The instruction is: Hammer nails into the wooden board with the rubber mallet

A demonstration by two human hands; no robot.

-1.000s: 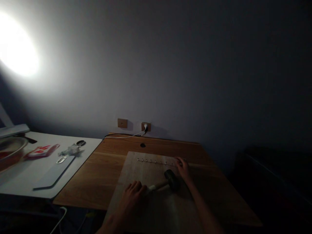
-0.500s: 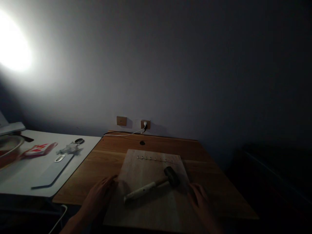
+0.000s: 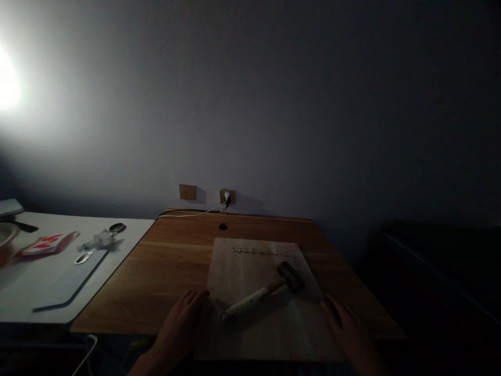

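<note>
A pale wooden board (image 3: 250, 277) lies flat on the wooden table, its near edge close to the table's front. My left hand (image 3: 190, 316) grips its left edge, fingers curled along the side. On the opposite edge my right hand (image 3: 344, 324) holds the board too, though deep shadow covers much of it. Across the board rests a mallet (image 3: 254, 297) with a dark head at the upper right and a light-coloured grip pointing toward my left hand. A row of several small nails or screws (image 3: 261, 252) stands along the board's far side; their exact kind is too small to tell.
The wooden table (image 3: 156, 277) meets a grey wall with two outlet plates; a plug (image 3: 227, 196) and cables sit there. On a white table (image 3: 19, 287) at left are a digital scale (image 3: 74, 277), a red-and-white packet (image 3: 49, 244) and crumpled plastic (image 3: 99, 240).
The board has shifted to the right across the table, with the mallet and the row of small metal pieces on it. Both my hands have moved with it. The camera view has turned slightly right.
</note>
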